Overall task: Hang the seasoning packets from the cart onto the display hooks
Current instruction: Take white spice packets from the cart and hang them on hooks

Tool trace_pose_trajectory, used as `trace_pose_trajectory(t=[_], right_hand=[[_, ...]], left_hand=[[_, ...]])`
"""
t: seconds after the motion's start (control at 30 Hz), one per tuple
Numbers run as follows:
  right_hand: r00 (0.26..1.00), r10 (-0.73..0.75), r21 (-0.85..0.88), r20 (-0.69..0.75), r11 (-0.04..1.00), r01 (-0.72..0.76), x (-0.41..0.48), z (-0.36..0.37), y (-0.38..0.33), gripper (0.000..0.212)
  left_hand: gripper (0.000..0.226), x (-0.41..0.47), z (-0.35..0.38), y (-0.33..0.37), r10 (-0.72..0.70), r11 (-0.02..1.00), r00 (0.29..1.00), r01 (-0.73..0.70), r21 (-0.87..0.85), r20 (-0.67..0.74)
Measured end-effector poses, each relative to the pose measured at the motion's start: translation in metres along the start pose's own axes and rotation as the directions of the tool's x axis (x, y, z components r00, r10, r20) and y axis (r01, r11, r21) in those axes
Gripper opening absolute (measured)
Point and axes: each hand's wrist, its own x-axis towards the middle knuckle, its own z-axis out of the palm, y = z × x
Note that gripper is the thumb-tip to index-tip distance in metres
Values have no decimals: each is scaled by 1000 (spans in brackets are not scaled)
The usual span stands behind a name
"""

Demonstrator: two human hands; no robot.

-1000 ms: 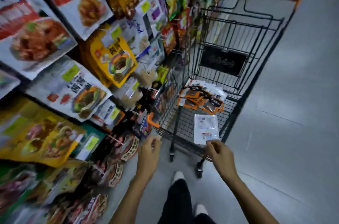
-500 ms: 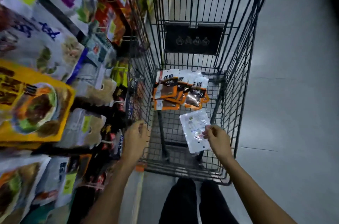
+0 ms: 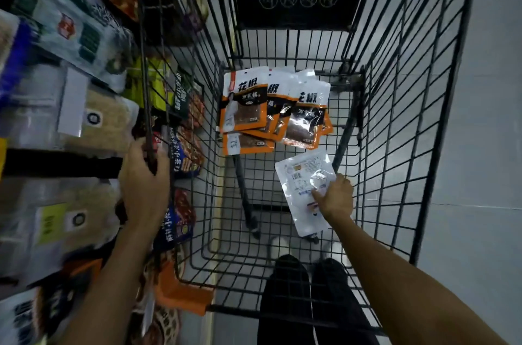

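- My feed is dim overall; the grey floor [image 3: 485,147] on the right is the brightest patch.
- The hanging packets [image 3: 70,107] on the left are smeared with motion blur, and I cannot read their print.
- The cart [image 3: 395,118] wires bow outward toward the edges, wide-lens distortion.
- Soft glare sits on the white packet [image 3: 305,183] and the orange packets [image 3: 245,107]; these are the sharpest things I see.

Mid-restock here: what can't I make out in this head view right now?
All in the head view.
Display hooks: hidden behind motion-blurred hanging packets at left.
White packet: print too small to read; right hand covers its right edge.
Orange packets: overlapping, so their count is unclear.
Left hand: fingertips hidden round the cart rim.
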Motion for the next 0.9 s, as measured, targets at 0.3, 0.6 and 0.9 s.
trace_pose_trajectory(t=[0.3,0.6,0.9], right_hand=[[995,52,-80,-90,995,-59,4,26,1,72],[822,-565,-421,69,730,538,-17,52,8,80],[517,-668,-584,535,150,798,8,63,-10,86]], left_hand=[[17,2,-1,2,76,997,997,-76,-32,11],[18,2,-1,-3,100,994,995,-100,-41,7],[18,2,2,-8,124,991,992,-124,-51,-14]])
